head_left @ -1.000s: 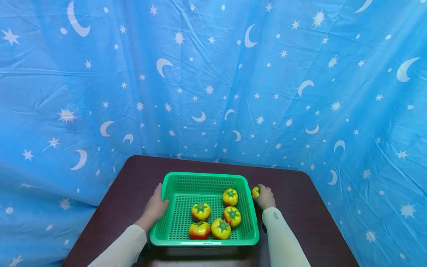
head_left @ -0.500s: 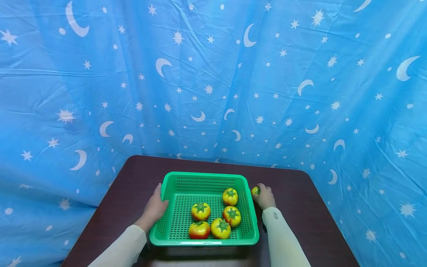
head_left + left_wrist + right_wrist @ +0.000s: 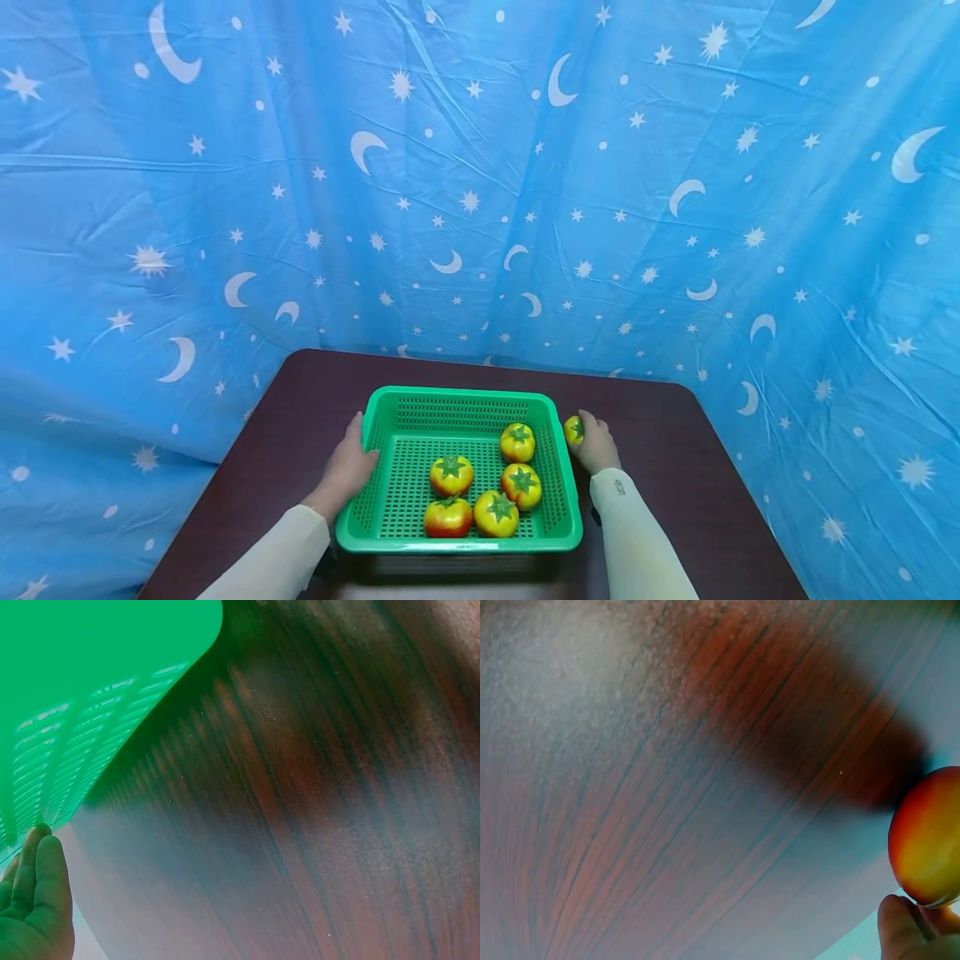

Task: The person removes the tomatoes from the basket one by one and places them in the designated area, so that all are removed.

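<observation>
A green plastic basket (image 3: 450, 546) sits in the middle of the table in the head view. My left hand (image 3: 351, 458) holds its left side, thumb over the rim and fingers along the outer wall. The left wrist view shows those fingers (image 3: 51, 877) reaching up beside the slotted wall. Just outside the basket's right wall, my right hand (image 3: 596, 443) grips a yellow-red tomato (image 3: 573, 430) with a green leafy top. In the right wrist view, this tomato (image 3: 930, 836) meets the fingertips (image 3: 896, 922); its shadow falls on the table. Part of it lies hidden behind the hand.
Inside the basket lie several similar tomatoes (image 3: 452, 475), mostly toward the right and near side. The dark brown table (image 3: 667, 467) has rounded far corners. A blue curtain (image 3: 480, 200) with moons and stars hangs behind and around it.
In my right hand the tomato has turned slightly, and more of its yellow side shows than half a second ago. The left hand and basket stay in place.
</observation>
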{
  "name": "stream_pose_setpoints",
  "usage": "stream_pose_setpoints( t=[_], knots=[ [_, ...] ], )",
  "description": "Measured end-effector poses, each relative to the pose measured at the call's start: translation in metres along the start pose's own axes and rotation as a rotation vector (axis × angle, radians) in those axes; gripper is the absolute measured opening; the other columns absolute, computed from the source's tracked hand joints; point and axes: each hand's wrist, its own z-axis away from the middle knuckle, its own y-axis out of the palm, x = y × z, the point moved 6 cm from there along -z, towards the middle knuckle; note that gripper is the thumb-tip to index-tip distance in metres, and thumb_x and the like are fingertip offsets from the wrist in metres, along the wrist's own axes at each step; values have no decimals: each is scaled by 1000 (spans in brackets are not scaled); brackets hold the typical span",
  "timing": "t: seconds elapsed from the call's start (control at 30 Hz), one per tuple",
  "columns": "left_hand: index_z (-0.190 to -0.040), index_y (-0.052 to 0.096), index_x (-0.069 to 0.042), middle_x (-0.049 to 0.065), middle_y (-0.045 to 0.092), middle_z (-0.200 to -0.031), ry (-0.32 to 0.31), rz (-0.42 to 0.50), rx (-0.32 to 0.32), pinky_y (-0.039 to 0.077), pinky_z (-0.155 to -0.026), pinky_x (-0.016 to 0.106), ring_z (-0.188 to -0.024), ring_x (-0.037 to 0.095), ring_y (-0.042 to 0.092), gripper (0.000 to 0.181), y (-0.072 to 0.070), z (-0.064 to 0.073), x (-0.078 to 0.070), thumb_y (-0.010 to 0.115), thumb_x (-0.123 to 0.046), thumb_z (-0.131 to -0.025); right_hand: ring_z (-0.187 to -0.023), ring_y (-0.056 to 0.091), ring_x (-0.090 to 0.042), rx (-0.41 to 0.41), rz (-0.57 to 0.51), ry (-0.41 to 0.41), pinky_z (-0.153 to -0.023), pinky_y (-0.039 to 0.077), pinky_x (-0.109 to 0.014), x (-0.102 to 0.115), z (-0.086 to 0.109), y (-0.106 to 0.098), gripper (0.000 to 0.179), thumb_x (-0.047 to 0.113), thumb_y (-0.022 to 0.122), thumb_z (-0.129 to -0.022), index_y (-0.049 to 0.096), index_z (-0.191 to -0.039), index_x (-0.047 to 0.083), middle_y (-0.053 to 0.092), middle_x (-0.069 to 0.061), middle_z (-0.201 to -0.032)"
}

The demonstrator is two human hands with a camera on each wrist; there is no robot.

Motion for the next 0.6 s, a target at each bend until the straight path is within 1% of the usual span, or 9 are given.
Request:
stream_pose_setpoints(
  t=[0.13,0.27,0.4,0.6],
  knots=[
    [-152,1,-3,32,27,-148,8,-14,-7,38,-98,61,-129,48,38,75,1,0,1,47,-10,-93,-110,55,-43,-9,11,5,-87,47,-55,-1,0,3,63,13,68,-85,41,-142,11,43,-28,-135],
    [-151,1,-3,32,28,-147,10,-13,-15,37,-99,61,-129,48,38,75,1,0,0,47,-10,-93,-110,55,-43,-8,-2,24,-87,48,-55,-1,0,3,62,14,67,-86,40,-142,12,42,-29,-135],
    [-152,-1,-4,31,27,-148,6,-4,-11,36,-101,61,-131,47,36,76,1,-1,0,47,-11,-93,-111,54,-45,-4,-20,42,-88,47,-56,-2,-1,3,66,13,67,-86,37,-145,12,40,-31,-137],
    [-152,-3,-5,30,22,-150,-2,12,11,36,-101,62,-133,48,32,76,0,0,0,45,-10,-94,-116,50,-48,19,-25,56,-91,45,-57,-6,-1,6,73,11,65,-86,28,-149,13,33,-32,-142]
  ],
)
